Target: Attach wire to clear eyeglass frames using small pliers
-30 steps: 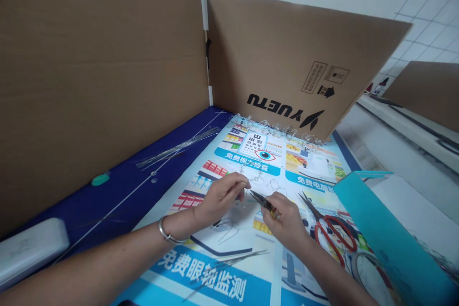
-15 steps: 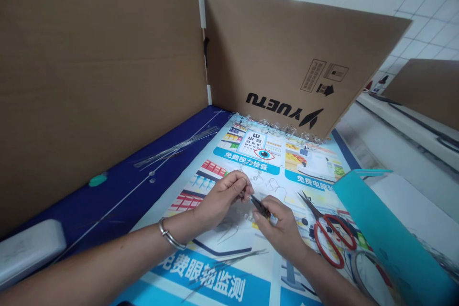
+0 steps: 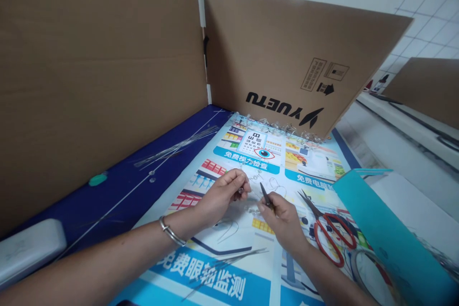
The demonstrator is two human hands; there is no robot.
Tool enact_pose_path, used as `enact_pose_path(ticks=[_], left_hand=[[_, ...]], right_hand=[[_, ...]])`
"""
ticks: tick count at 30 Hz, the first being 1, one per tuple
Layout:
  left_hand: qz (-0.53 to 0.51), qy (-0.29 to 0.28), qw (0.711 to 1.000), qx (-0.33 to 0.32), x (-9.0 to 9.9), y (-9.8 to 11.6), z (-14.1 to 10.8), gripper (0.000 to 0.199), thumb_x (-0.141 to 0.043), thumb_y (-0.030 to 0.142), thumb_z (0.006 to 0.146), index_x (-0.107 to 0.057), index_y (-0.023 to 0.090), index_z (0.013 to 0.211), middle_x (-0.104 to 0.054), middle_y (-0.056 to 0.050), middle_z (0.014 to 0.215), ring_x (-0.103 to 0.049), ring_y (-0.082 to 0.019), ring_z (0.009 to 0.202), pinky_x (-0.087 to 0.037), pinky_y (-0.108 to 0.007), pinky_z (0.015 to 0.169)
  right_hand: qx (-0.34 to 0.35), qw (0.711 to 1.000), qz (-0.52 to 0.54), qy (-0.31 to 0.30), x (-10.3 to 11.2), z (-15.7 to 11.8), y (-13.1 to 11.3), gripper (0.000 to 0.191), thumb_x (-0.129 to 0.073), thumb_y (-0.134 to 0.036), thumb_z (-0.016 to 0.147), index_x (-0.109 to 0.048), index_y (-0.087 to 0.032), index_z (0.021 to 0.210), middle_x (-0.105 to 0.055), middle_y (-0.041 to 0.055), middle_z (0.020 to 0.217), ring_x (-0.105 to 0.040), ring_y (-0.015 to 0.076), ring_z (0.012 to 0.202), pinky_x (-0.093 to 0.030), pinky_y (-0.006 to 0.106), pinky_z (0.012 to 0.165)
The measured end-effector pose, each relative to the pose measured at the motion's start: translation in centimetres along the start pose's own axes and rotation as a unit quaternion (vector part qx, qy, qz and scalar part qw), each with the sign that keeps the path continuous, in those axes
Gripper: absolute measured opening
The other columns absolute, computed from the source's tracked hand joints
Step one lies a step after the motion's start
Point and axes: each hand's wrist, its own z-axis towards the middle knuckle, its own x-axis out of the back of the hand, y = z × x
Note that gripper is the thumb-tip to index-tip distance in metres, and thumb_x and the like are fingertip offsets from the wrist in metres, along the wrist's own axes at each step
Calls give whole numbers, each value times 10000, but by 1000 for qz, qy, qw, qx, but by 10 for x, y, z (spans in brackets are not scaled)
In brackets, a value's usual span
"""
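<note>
My left hand (image 3: 224, 198), with a silver bangle at its wrist, pinches a small piece of wire with a clear bead (image 3: 240, 191). Most of that piece is hidden behind the fingers. In my right hand (image 3: 285, 222) is a pair of pliers (image 3: 266, 194), its dark jaws pointing up and left, apart from the bead. Between and beyond the hands lie clear beads and thin curled wire (image 3: 276, 184) on the printed sheet. A bent wire (image 3: 228, 230) rests below my left hand. Red-handled scissors (image 3: 333, 234) lie to the right, blades partly spread.
Cut straight wires (image 3: 225, 263) lie in front, and another bundle (image 3: 175, 146) on the blue surface at left. Beaded wire pieces (image 3: 276, 127) line the base of the cardboard walls (image 3: 272, 48). A wire coil (image 3: 369, 275) and a turquoise box (image 3: 380, 220) stand right.
The pliers have drawn back from the piece in my left hand, moving slightly right, and their jaws now point more upward. My left hand has hardly moved.
</note>
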Motion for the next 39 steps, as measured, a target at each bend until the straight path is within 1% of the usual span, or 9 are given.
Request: enact_pose_path(ticks=[5, 14, 16, 21, 24, 26, 28, 31, 39], left_hand=[[39, -7, 999, 12, 3, 0, 3, 225, -440, 381, 849, -481, 165, 801, -532, -3, 759, -491, -76, 584, -365, -200, 549], [53, -51, 996, 50, 5, 3, 3, 254, -476, 410, 821, -491, 158, 794, -543, -2, 713, -473, -64, 516, -364, -195, 510], [51, -28, 998, 38, 7, 4, 5, 250, -500, 406, 807, -495, 157, 784, -537, 5, 690, -455, -56, 500, -352, -185, 497], [20, 92, 994, -46, 17, 5, 13, 220, -519, 369, 800, -488, 156, 753, -513, 20, 701, -424, -39, 498, -345, -171, 489], [0, 106, 993, -50, 21, 4, 15, 207, -511, 355, 808, -478, 157, 757, -501, 24, 702, -390, -30, 467, -309, -164, 447], [-6, 100, 994, -43, 21, 3, 15, 205, -513, 349, 808, -474, 156, 752, -502, 23, 701, -371, -25, 452, -288, -161, 429], [-10, 92, 995, -37, 20, 3, 14, 207, -515, 345, 809, -471, 153, 742, -500, 22, 699, -362, -22, 446, -277, -158, 421], [-9, 84, 996, -27, 19, 2, 14, 216, -509, 345, 813, -472, 148, 732, -495, 19, 693, -353, -18, 439, -261, -153, 407], [22, 95, 995, 0, 23, -4, 17, 254, -531, 394, 783, -499, 147, 739, -510, 12, 683, -341, -17, 416, -231, -147, 373]], right_hand=[[-62, 995, 82, -1, 1, 3, 6, 194, -499, -342, 806, -503, -158, 745, -343, -46, 605, -294, 78, 564, -261, 207, 517], [-67, 993, 99, 0, 1, 5, 6, 196, -504, -344, 799, -499, -159, 735, -368, -45, 608, -313, 78, 568, -273, 204, 523], [-61, 996, 58, 2, 1, 4, 6, 196, -499, -344, 800, -515, -157, 741, -392, -40, 615, -334, 81, 572, -286, 204, 528], [-14, 996, -89, 22, 5, 4, 1, 164, -483, -318, 800, -529, -171, 855, -487, -21, 689, -421, 97, 611, -337, 206, 570], [38, 967, -247, -59, 11, 4, -11, 117, -496, -280, 782, -554, -181, 806, -520, -6, 723, -466, 113, 666, -338, 217, 611], [49, 925, -348, -145, 14, 2, -20, 116, -486, -265, 785, -576, -191, 787, -537, 6, 745, -492, 130, 722, -335, 228, 641], [40, 884, -428, -182, 14, -2, -27, 139, -471, -269, 790, -583, -188, 772, -546, 28, 777, -504, 147, 761, -330, 240, 648], [39, 841, -498, -209, 9, -8, -33, 143, -461, -258, 785, -584, -186, 776, -546, 50, 795, -501, 170, 766, -316, 258, 622], [83, 804, -548, -214, -6, -21, -38, 129, -468, -124, 731, -576, -137, 800, -545, 97, 783, -477, 193, 746, -304, 296, 623]])
